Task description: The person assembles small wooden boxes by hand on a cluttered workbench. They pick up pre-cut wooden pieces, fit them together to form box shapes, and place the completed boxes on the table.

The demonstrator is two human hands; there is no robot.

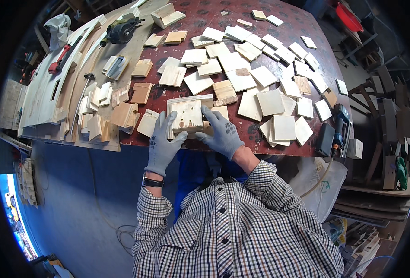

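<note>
1. We are grasping a wooden block (187,115) between our gloved left hand (162,142) and right hand (222,133).
2. We are holding it at the near edge of the red table (302,23), left of centre.
3. For steadiness, we should probably be pressing evenly from both sides.

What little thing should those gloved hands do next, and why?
Perhaps press the knotty wooden block gently from both sides to steady it: the left hand and right hand are at its opposite sides, well placed for that.
</note>
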